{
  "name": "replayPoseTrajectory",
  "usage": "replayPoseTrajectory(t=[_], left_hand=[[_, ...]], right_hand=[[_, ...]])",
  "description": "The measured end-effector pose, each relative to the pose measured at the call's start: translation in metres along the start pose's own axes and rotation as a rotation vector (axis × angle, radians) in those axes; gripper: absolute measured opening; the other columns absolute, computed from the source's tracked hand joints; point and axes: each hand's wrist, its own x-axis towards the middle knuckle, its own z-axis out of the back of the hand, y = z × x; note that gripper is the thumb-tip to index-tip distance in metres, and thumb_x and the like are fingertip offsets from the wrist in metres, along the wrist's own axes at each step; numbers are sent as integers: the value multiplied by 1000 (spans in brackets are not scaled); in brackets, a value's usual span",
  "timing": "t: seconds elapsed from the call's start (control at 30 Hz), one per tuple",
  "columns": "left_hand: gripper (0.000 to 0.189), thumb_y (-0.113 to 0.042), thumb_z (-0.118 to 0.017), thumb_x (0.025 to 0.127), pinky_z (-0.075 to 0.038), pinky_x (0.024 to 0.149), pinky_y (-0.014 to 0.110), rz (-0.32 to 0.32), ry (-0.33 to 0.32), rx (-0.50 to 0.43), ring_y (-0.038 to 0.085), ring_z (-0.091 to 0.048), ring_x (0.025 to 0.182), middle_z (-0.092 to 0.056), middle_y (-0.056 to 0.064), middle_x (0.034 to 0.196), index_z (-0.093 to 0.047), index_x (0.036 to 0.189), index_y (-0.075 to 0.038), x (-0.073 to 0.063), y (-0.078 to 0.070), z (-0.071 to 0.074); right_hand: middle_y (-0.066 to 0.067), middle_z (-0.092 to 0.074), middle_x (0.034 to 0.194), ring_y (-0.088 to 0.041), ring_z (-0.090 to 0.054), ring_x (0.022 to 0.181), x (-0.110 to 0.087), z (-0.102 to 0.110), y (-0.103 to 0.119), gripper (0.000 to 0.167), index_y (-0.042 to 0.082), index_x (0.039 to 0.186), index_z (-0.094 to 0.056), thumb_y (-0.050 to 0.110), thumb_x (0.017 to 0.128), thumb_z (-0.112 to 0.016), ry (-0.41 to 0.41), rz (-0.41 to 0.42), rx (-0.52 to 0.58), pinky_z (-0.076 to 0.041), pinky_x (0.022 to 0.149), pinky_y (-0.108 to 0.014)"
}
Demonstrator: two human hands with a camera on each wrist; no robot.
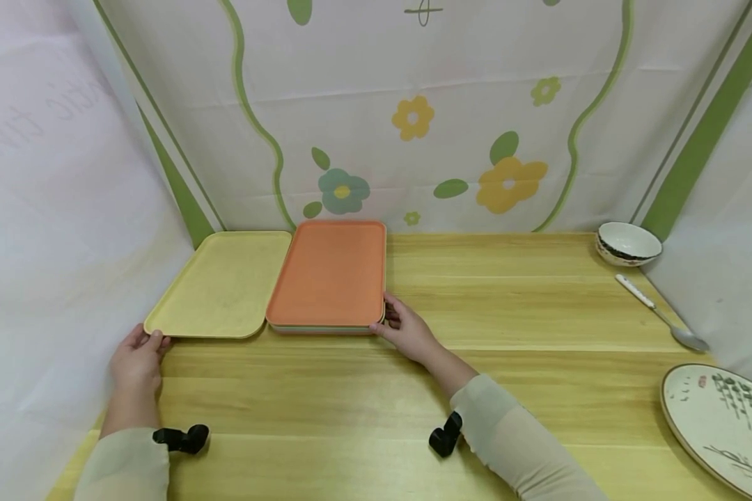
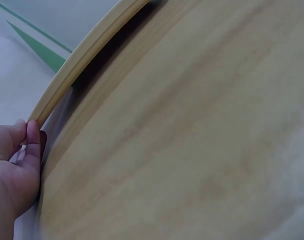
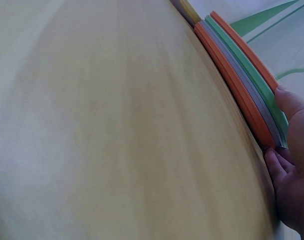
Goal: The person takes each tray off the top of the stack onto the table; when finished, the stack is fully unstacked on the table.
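A yellow tray (image 1: pixel 222 285) lies at the left back of the table, and my left hand (image 1: pixel 136 360) pinches its near left corner. In the left wrist view, the thumb and fingertips of that hand (image 2: pixel 17 167) close on the tray's rim (image 2: pixel 74 62), with a dark gap under the rim. Right beside it is a stack of trays (image 1: pixel 329 275) with an orange one on top. My right hand (image 1: pixel 407 332) grips the stack's near right corner, thumb at the top rim, fingers low on the side. Orange, green and grey edges (image 3: pixel 244 82) show in the right wrist view.
At the back right stands a patterned bowl (image 1: pixel 629 243). A spoon (image 1: pixel 661 313) with a white handle lies in front of it, and a large decorated plate (image 1: pixel 721 424) sits at the near right. White patterned cloth (image 1: pixel 451 62) walls the table's back and sides.
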Motion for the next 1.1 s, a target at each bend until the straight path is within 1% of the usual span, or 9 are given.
replayPoseTrajectory(t=[0.3, 0.53, 0.6, 0.67, 0.8, 0.9, 0.97, 1.03, 1.1], left_hand=[[68, -8, -55, 97, -52, 65, 8, -8, -29, 48, -4, -57, 69, -48, -13, 107, -22, 157, -16, 6, -1, -1], [65, -6, -56, 96, -52, 61, 8, -23, -60, 62, -3, -58, 62, -53, -14, 92, -29, 154, -11, 10, 0, -3], [65, -6, -56, 96, -52, 63, 8, -21, -60, 68, -4, -58, 63, -52, -13, 94, -29, 154, -10, 8, 0, -4], [65, -7, -56, 96, -52, 64, 8, -14, -59, 84, -4, -58, 64, -50, -11, 99, -29, 155, -11, 7, 0, -4], [67, -10, -58, 96, -52, 67, 7, -4, -57, 112, -7, -56, 71, -46, -11, 105, -27, 155, -12, 3, 1, -6], [69, -10, -58, 95, -52, 70, 6, -20, -63, 99, -7, -52, 81, -45, -12, 105, -26, 156, -13, 0, 2, -8], [70, -8, -58, 95, -52, 70, 6, -43, -64, 82, -5, -49, 85, -44, -11, 105, -24, 156, -12, -4, 4, -10], [71, -7, -58, 95, -52, 70, 6, -69, -59, 64, -4, -48, 87, -43, -10, 105, -24, 156, -11, -9, 6, -12], [71, -5, -58, 95, -51, 68, 6, -83, -52, 40, -3, -49, 84, -41, -9, 105, -23, 156, -11, -13, 8, -14]], right_hand=[[-10, -47, 149, -30, -50, 133, 0, -1, -1, 77, 20, 155, -31, 37, 91, -70, -1, 3, 3, -43, 111, -45], [-9, -47, 150, -30, -50, 134, 0, -2, -1, 77, 21, 155, -30, 38, 91, -70, -1, 4, 1, -43, 111, -45], [-9, -47, 150, -30, -49, 134, 0, -2, -1, 77, 21, 155, -30, 38, 91, -70, 0, 6, 5, -43, 111, -45], [-9, -47, 150, -30, -49, 134, 0, -1, -2, 77, 21, 155, -30, 38, 91, -70, 0, 7, 9, -43, 112, -45], [-9, -46, 150, -31, -49, 134, 0, -1, -1, 77, 21, 155, -30, 38, 91, -70, 4, 6, 13, -42, 112, -46], [-9, -46, 150, -31, -49, 135, 0, 0, -1, 77, 21, 155, -30, 38, 91, -70, 3, 4, 10, -42, 112, -46], [-9, -46, 150, -31, -49, 135, 0, -1, -1, 77, 22, 155, -30, 39, 91, -70, 1, 3, 8, -42, 112, -46], [-9, -46, 150, -31, -49, 134, -1, -1, -1, 77, 22, 155, -30, 39, 91, -70, -1, 4, 9, -42, 112, -46], [-9, -47, 150, -31, -49, 134, -1, -1, -2, 77, 22, 155, -30, 39, 91, -70, -1, 4, 11, -42, 112, -46]])
